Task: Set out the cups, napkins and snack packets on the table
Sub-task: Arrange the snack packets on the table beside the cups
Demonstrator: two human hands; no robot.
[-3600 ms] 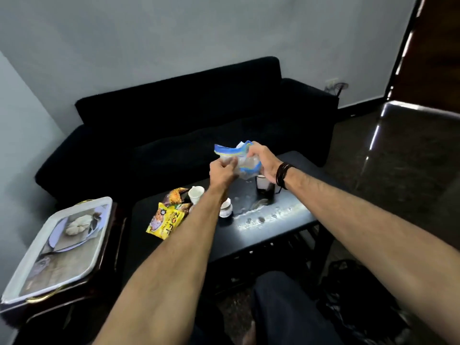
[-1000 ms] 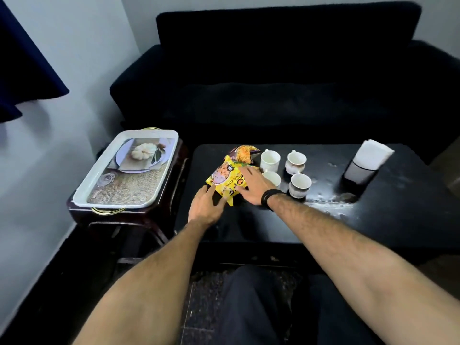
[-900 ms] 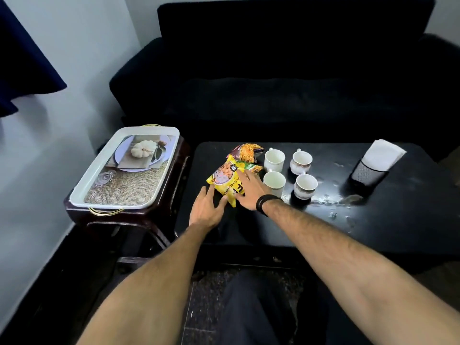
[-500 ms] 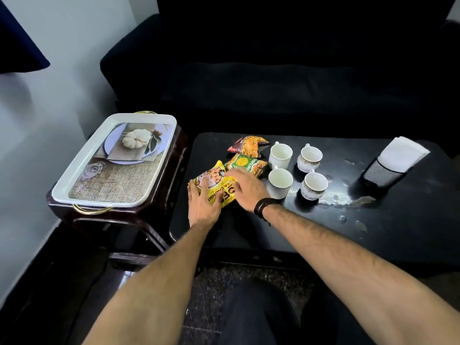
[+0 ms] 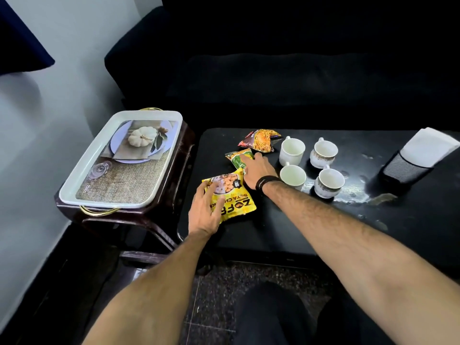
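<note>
Three snack packets lie at the left end of the black table (image 5: 286, 235). My left hand (image 5: 205, 211) grips the near yellow packet (image 5: 232, 195) by its left edge. My right hand (image 5: 257, 170) rests flat on the green packet (image 5: 237, 158), fingers spread. An orange and dark packet (image 5: 261, 141) lies behind them, untouched. Several white cups (image 5: 291, 148) stand in a square cluster just right of my right hand. White napkins (image 5: 428, 145) stick out of a black mesh holder (image 5: 403, 170) at the far right.
A white tray (image 5: 97, 155) with a pumpkin picture sits on a dark side table (image 5: 179, 170) left of the black table. A black sofa (image 5: 298, 70) runs behind. Pale smears mark the tabletop near the cups and holder. My dark-trousered knee (image 5: 273, 314) is below.
The yellow packet slid toward the table's near left corner with my left hand on it. My right hand left it and now lies on the green packet. The napkin bag held earlier is gone.
</note>
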